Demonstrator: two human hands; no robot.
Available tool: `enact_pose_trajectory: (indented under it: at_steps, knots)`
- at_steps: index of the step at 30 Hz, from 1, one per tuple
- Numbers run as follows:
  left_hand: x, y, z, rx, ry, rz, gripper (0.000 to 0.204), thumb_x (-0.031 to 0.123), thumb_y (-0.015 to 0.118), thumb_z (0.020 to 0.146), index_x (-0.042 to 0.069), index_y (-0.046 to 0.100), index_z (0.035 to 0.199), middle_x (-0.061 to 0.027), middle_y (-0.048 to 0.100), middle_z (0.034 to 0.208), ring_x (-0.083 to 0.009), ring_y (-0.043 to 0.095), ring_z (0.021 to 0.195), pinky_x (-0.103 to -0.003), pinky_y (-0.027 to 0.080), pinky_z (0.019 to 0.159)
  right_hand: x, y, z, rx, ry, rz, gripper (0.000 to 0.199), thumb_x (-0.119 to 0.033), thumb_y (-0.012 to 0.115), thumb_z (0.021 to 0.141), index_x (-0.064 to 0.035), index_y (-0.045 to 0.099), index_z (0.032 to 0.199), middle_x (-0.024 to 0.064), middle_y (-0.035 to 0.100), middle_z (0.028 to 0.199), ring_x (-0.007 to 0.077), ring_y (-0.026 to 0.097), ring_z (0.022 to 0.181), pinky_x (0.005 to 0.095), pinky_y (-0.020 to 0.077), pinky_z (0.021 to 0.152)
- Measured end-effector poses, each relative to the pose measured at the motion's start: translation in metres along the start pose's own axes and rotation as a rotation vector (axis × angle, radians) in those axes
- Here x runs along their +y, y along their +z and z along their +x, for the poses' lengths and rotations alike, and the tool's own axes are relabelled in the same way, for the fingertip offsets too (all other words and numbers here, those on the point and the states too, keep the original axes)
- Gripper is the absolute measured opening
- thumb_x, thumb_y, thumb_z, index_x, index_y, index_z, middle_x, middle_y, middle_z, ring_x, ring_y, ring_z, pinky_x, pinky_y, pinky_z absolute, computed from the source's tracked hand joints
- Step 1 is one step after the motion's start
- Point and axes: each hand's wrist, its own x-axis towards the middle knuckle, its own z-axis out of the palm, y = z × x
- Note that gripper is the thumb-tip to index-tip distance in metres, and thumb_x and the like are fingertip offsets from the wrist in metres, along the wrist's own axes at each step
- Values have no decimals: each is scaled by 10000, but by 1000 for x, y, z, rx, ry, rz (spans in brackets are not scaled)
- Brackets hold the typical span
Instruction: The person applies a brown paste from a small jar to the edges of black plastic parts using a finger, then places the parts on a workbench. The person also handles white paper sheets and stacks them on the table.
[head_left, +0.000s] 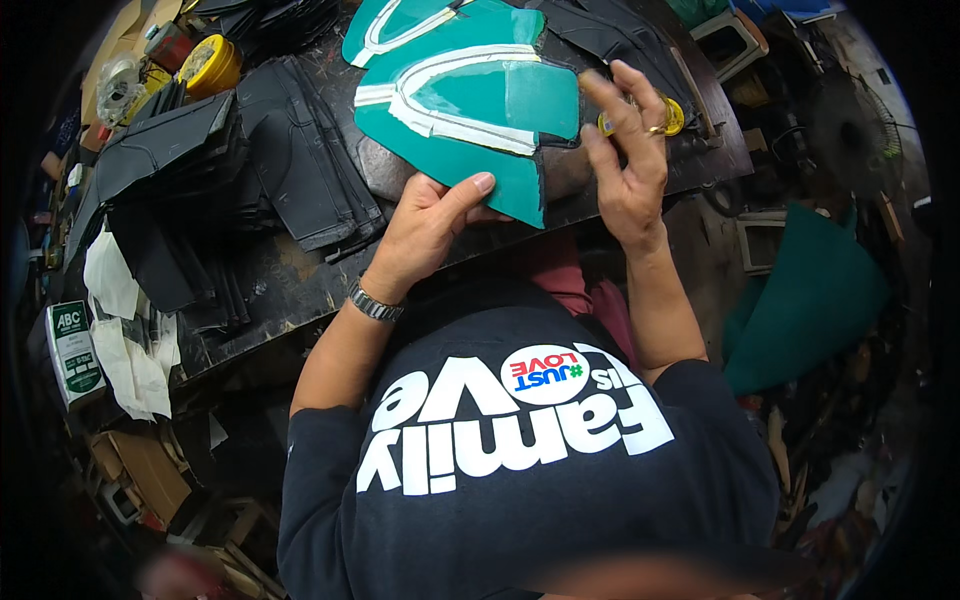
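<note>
Teal leather piece point(450, 165) with pale taped edges is laid on the dark tabletop point(300, 280), overlapping a second teal piece point(400, 25) further back. Its near corner is pinched by the left hand point(425, 235), thumb on top. Right hand point(630, 150) is curled around a small yellow object point(672, 115), fingers loosely bent. Firm hold at the corner is judged best for clean edge work. Stacks of black cut pieces point(250, 160) crowd the left; yellow tin point(210, 62) sits behind.
</note>
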Motion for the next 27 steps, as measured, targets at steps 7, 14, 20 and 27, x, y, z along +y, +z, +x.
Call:
enact_pose_trajectory:
  at_steps: [7,14,20,27]
  knots:
    - [2,4,8,56,50,-125,352,126,547,1035,-2,510,1362,-127,630,1296,-210,656,1139,-405,588,946,2,23,-15,-98,-176,-271,563,73,671,787,-285,754,1214,93,521,1450,321,405,1374,424,328,1159]
    - [-2,6,5,153,20,-233,377,110,542,1029,15,466,1387,-127,614,1314,-206,664,1136,-370,622,893,5,24,-27,-129,-183,-160,501,48,693,785,-248,773,1181,100,516,1455,328,406,1380,424,318,1165]
    - [8,8,4,124,68,-310,372,87,551,1019,8,460,1371,-136,624,1275,-212,686,1082,-341,644,848,4,16,-37,-124,-302,-133,467,-29,748,769,-314,783,1137,74,530,1434,300,415,1364,427,367,1135]
    - [7,8,6,204,76,-183,315,131,541,1032,-22,538,1308,-133,655,1246,-212,684,1084,-383,609,900,-6,4,-42,-73,-309,-34,429,1,686,838,-210,722,1209,124,551,1367,309,508,1264,433,427,1062]
